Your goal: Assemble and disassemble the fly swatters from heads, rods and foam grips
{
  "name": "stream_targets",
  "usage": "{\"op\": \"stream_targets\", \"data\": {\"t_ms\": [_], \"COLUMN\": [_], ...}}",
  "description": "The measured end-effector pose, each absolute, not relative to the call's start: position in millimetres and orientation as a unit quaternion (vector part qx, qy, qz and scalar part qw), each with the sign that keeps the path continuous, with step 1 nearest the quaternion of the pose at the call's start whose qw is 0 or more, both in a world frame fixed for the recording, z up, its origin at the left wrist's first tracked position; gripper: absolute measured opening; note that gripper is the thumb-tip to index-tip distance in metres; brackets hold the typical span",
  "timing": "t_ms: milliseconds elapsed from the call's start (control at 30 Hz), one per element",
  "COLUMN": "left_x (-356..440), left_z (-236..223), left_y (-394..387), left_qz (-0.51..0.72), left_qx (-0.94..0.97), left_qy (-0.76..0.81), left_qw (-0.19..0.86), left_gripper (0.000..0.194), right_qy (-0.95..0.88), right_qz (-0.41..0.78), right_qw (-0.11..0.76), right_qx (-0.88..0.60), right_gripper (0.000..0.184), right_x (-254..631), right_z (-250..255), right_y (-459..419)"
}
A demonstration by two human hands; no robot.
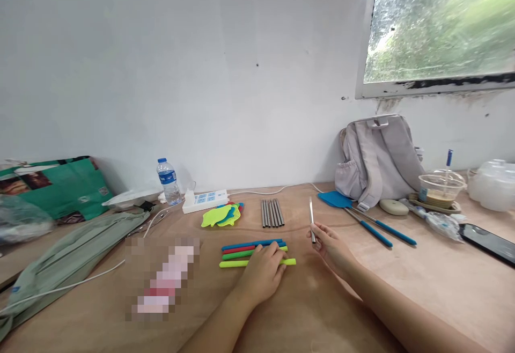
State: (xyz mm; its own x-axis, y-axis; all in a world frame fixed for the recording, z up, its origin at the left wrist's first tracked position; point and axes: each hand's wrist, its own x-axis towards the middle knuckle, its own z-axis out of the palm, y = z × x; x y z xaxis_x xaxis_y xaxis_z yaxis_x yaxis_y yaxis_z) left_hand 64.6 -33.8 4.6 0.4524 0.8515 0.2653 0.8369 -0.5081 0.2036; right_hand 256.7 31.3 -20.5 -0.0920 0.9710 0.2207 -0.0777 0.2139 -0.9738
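Observation:
My right hand (329, 245) pinches a silver metal tube (311, 216) by its lower end, tilted up above the table. My left hand (263, 272) lies over a row of coloured plastic handles, its fingers curled across a yellow-green handle (233, 264), the nearest one. Beyond that are a green handle (237, 255), a red handle (241, 248) and blue handles (233, 246), partly hidden by my fingers. Several metal tubes (272, 213) lie side by side farther back. Left of them is a pile of flat swatter heads (217, 215) in yellow-green, blue and red.
Blue fly swatters (376, 232) lie at the right, before a grey backpack (378, 154). A drink cup (440, 189) and phone (488, 241) are farther right. A power strip (206, 200), water bottle (169, 181), white cable and green cloth (68, 262) are at the left.

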Motion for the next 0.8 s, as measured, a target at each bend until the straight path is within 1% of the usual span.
{"op": "stream_targets", "data": {"t_ms": [100,200,300,433,533,633,800], "left_x": [68.6,71.3,74.7,79.9,82.5,83.3,85.2], "left_z": [5.4,4.3,2.9,5.3,9.8,13.1,11.6], "left_y": [-38.3,-42.7,-46.0,-49.1,-51.5,-52.9,-51.9], "left_qz": [0.261,0.344,0.36,0.315,0.293,0.285,0.301], "left_qx": [0.824,0.794,0.788,0.81,0.821,0.819,0.811], "left_qy": [0.497,0.485,0.48,0.473,0.466,0.463,0.447], "left_qw": [0.073,0.124,0.137,0.14,0.151,0.183,0.227], "left_gripper": [0.014,0.011,0.014,0.016,0.019,0.021,0.02], "right_qy": [-0.464,-0.479,-0.525,-0.612,-0.688,-0.733,-0.755], "right_qz": [0.538,0.505,0.471,0.413,0.366,0.321,0.27], "right_qw": [0.61,0.641,0.646,0.62,0.574,0.534,0.505], "right_qx": [-0.35,-0.324,-0.291,-0.267,-0.251,-0.271,-0.32], "right_gripper": [0.035,0.033,0.029,0.021,0.019,0.019,0.022], "right_x": [247.2,240.8,238.7,240.5,242.8,244.0,241.5], "right_z": [-10.4,-0.6,5.6,7.2,5.7,6.7,13.6], "right_y": [15.8,4.1,-4.1,-12.4,-15.1,-16.3,-19.8]}}
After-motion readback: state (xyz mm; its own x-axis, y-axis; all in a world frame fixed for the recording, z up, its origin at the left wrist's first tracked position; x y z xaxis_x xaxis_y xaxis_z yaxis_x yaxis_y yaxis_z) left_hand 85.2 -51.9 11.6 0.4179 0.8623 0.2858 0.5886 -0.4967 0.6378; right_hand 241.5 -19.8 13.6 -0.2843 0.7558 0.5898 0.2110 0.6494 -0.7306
